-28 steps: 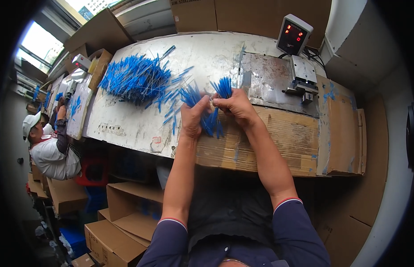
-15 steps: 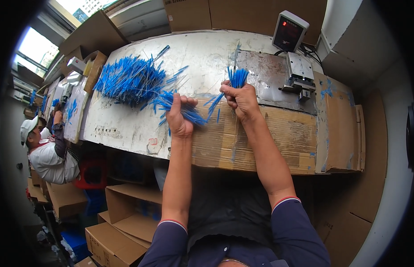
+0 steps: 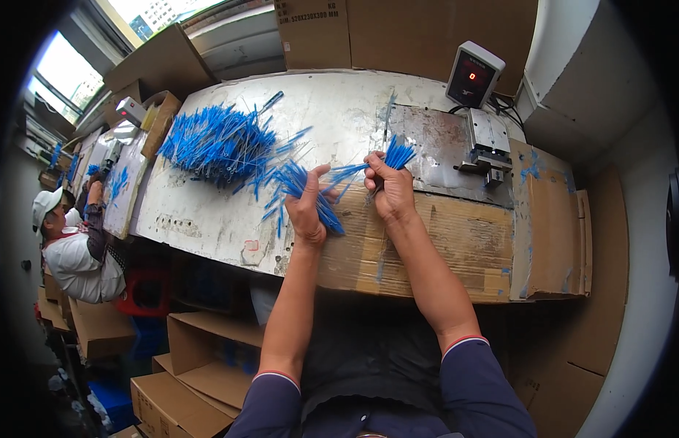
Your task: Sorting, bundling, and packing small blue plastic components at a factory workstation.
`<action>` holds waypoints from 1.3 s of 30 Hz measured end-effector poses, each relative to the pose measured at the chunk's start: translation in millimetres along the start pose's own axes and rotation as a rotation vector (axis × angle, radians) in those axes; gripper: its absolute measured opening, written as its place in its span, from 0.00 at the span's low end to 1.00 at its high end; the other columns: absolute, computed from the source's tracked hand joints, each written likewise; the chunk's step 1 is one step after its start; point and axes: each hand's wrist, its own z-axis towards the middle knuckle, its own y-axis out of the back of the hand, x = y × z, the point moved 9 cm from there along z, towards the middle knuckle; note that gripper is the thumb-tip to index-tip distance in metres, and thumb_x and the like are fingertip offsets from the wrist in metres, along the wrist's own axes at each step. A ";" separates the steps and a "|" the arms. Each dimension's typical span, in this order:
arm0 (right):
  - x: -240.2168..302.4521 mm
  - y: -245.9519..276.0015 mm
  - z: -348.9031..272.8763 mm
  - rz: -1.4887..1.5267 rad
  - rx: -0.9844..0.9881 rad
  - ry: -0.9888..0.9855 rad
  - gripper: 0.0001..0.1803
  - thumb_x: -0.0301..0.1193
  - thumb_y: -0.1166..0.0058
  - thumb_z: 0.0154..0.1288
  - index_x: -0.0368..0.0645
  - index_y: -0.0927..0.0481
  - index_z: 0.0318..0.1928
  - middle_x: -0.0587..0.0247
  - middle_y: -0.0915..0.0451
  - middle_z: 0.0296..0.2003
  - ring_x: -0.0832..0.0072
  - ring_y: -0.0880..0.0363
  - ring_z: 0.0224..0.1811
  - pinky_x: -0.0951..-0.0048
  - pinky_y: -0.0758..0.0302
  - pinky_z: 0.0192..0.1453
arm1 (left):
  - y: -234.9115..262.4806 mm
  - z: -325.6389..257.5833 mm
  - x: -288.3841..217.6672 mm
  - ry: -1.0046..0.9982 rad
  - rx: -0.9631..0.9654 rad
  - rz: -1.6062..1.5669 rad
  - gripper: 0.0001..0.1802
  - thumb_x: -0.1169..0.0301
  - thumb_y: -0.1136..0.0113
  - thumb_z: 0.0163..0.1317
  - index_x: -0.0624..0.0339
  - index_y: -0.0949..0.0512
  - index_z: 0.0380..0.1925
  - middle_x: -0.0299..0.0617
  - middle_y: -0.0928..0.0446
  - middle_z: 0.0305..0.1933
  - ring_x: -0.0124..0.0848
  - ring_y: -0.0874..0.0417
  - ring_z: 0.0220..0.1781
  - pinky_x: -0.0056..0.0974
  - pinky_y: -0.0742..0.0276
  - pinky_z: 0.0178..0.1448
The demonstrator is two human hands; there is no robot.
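Note:
My left hand point(image 3: 308, 208) grips a bundle of thin blue plastic strips point(image 3: 299, 184) that fan out above and below the fist. My right hand point(image 3: 388, 191) pinches a smaller bunch of blue strips point(image 3: 398, 154), held upright near the metal plate point(image 3: 434, 150). A few strips stretch between the two hands. A large loose pile of blue strips point(image 3: 219, 142) lies on the worn white table point(image 3: 201, 212) to the left of my hands. Both hands hover over a cardboard sheet point(image 3: 456, 248) at the table's front edge.
A small scale with a red digital display point(image 3: 473, 75) and a metal fixture point(image 3: 488, 142) stand at the back right. Cardboard boxes point(image 3: 208, 350) sit below the table. A person in a white cap point(image 3: 69, 241) works at a neighbouring bench on the left.
My hands have drawn apart, the left one down and left with the big bundle, the right one holding a small bunch split off from it.

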 end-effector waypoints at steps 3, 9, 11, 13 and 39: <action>-4.7 -5.0 -5.9 0.017 -0.008 0.033 0.16 0.21 0.32 0.63 0.34 0.22 0.50 0.62 0.19 0.33 0.76 0.21 0.28 0.77 0.28 0.24 | -5.8 -2.5 -4.8 -0.036 -0.044 0.077 0.16 0.65 0.45 0.78 0.72 0.22 0.50 0.55 0.16 0.51 0.32 0.13 0.32 0.32 0.16 0.30; -8.0 -6.3 -10.1 -0.057 -0.008 0.028 0.15 0.22 0.34 0.66 0.34 0.23 0.51 0.62 0.20 0.32 0.77 0.24 0.26 0.77 0.30 0.24 | -17.6 -6.2 -1.8 0.020 -0.005 0.061 0.16 0.64 0.46 0.79 0.70 0.20 0.45 0.51 0.15 0.44 0.31 0.14 0.30 0.32 0.17 0.28; -21.8 -12.7 -16.3 -0.081 0.019 -0.024 0.15 0.22 0.34 0.66 0.34 0.22 0.51 0.62 0.21 0.31 0.77 0.25 0.25 0.78 0.30 0.23 | -17.0 -4.9 -1.1 -0.002 0.049 0.101 0.16 0.63 0.45 0.79 0.68 0.19 0.44 0.47 0.15 0.37 0.27 0.17 0.24 0.29 0.19 0.27; -30.0 -17.9 -19.3 -0.107 0.040 -0.070 0.15 0.22 0.34 0.66 0.34 0.22 0.50 0.62 0.21 0.29 0.78 0.26 0.24 0.78 0.31 0.23 | -12.5 -0.9 1.5 0.029 0.048 0.087 0.16 0.63 0.45 0.78 0.68 0.19 0.44 0.45 0.16 0.34 0.26 0.18 0.24 0.29 0.20 0.27; 39.0 -109.9 -75.1 -1.442 0.407 1.149 0.26 0.13 0.44 0.44 0.39 0.14 0.48 0.53 0.14 0.51 0.52 0.20 0.56 0.57 0.23 0.62 | 20.2 1.3 -2.9 -0.032 -0.169 0.015 0.07 0.76 0.31 0.65 0.64 0.21 0.36 0.40 0.18 0.30 0.26 0.18 0.24 0.28 0.25 0.24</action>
